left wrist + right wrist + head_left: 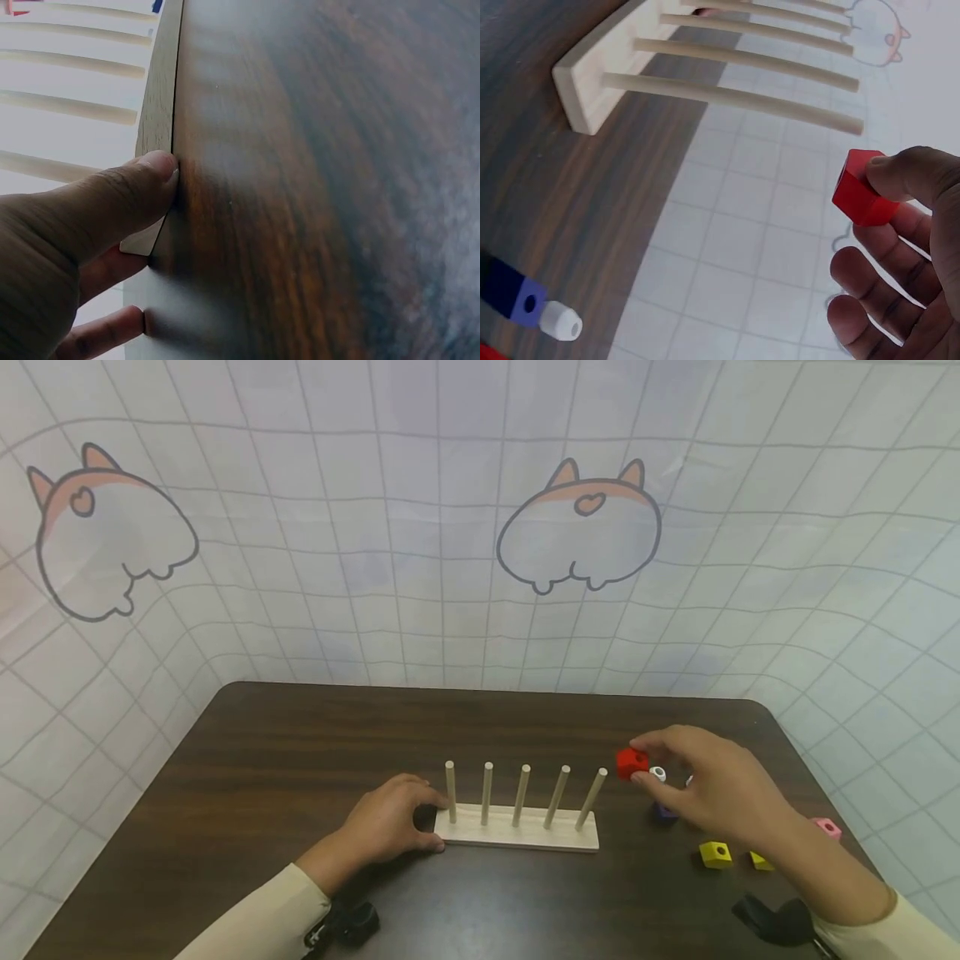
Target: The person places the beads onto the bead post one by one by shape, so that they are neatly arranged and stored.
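While the five pegs (522, 795) of the wooden rack (517, 837) stood bare at lower centre, a yellow block (716, 855) and a pink block (827, 828) lay loose at lower right. My right hand (705, 777) pinched a red block (632, 763), thumb and fingertips parted only by its width, right of centre; my left hand (390, 822) gripped the rack's left end.

The head view looks forward and down over the desk (315, 735); 2 wrist views sit much nearer, turned sideways, facing the peg rack (517, 838) from opposite ends. All 3 share it.
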`<state>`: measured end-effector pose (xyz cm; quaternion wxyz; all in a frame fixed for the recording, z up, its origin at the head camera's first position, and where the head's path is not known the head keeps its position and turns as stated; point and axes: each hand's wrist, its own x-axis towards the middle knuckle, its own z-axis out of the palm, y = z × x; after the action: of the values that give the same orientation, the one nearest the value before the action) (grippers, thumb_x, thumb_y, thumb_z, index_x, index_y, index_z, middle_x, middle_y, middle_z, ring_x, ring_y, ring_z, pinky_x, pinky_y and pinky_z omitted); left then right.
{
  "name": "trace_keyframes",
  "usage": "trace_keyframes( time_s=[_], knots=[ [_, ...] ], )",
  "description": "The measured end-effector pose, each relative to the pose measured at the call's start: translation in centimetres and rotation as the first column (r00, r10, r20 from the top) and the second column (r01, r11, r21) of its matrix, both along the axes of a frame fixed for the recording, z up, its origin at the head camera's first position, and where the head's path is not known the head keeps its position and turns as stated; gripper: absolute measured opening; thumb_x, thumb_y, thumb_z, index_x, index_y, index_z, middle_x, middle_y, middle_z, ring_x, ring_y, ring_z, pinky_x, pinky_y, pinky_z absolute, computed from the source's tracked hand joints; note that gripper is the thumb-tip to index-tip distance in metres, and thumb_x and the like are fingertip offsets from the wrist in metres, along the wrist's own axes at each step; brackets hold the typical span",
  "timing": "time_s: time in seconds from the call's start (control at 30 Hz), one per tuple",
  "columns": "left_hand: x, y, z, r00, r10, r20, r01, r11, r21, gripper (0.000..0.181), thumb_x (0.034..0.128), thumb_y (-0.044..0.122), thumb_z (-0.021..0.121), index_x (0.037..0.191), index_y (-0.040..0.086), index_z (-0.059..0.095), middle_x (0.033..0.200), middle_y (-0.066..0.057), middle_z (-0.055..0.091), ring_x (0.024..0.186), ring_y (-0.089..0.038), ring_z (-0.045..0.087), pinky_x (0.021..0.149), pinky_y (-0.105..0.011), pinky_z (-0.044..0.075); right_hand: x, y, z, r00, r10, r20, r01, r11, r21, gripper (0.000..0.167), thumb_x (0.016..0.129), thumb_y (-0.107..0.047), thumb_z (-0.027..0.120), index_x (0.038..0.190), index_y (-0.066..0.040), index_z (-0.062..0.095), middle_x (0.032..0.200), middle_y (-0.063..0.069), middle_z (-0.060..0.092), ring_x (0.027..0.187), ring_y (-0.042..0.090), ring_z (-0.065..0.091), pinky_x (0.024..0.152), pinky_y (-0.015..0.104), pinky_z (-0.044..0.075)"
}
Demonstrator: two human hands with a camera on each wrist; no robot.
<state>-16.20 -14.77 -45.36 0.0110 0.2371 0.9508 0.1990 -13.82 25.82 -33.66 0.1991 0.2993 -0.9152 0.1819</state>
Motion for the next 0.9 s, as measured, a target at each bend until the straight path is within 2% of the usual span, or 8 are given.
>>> trace_keyframes(
  time_s=[0.17, 0.47, 0.73, 0.9],
  knots=[
    [0.1, 0.0, 0.0, 1.0, -0.008, -0.004, 0.008, 1.0, 0.011, 0.048, 0.0692, 0.037, 0.095, 0.112, 0.024, 0.078, 0.126, -0.007, 0.068, 0.125, -0.029, 0.058, 0.089, -0.055, 0.054, -0.1, -0.5, 0.6, 1.0, 0.006, 0.024, -0.006, 1.0, -0.013, 0.04, 0.078, -0.016, 0.089, 0.114, -0.018, 0.072, 0.097, -0.02, 0.067, 0.083, 0.0, 0.062, 0.069, 0.033, 0.054],
    [0.1, 0.1, 0.2, 1.0, -0.002, 0.004, 0.002, 1.0, 0.014, 0.047, 0.0686, 0.035, 0.096, 0.111, 0.022, 0.078, 0.126, -0.009, 0.068, 0.124, -0.029, 0.058, 0.091, -0.054, 0.053, 0.0, -1.7, 1.6, 0.999, 0.036, 0.015, -0.036, 0.999, -0.008, 0.038, 0.08, -0.018, 0.088, 0.114, -0.017, 0.072, 0.103, -0.013, 0.07, 0.086, 0.008, 0.067, 0.069, 0.034, 0.055],
    [0.1, 0.1, 0.3, 1.0, 0.001, 0.018, -0.001, 1.0, 0.006, 0.048, 0.0689, 0.037, 0.095, 0.112, 0.023, 0.079, 0.126, -0.01, 0.068, 0.124, -0.03, 0.058, 0.092, -0.053, 0.053, -0.3, -2.8, 1.8, 0.997, 0.077, 0.023, -0.077, 0.997, -0.004, 0.039, 0.08, -0.017, 0.088, 0.116, -0.016, 0.071, 0.104, -0.011, 0.071, 0.089, 0.008, 0.067, 0.067, 0.032, 0.055],
    [0.1, 0.1, 0.4, 0.999, 0.016, 0.04, -0.016, 1.0, -0.002, 0.048, 0.069, 0.037, 0.095, 0.112, 0.025, 0.079, 0.129, -0.01, 0.067, 0.126, -0.029, 0.058, 0.092, -0.053, 0.053, -0.5, -3.7, 1.7, 0.994, 0.107, 0.009, -0.107, 0.994, -0.012, 0.038, 0.08, -0.02, 0.088, 0.115, -0.015, 0.072, 0.104, -0.01, 0.071, 0.092, 0.011, 0.069, 0.069, 0.035, 0.056]
  ],
)
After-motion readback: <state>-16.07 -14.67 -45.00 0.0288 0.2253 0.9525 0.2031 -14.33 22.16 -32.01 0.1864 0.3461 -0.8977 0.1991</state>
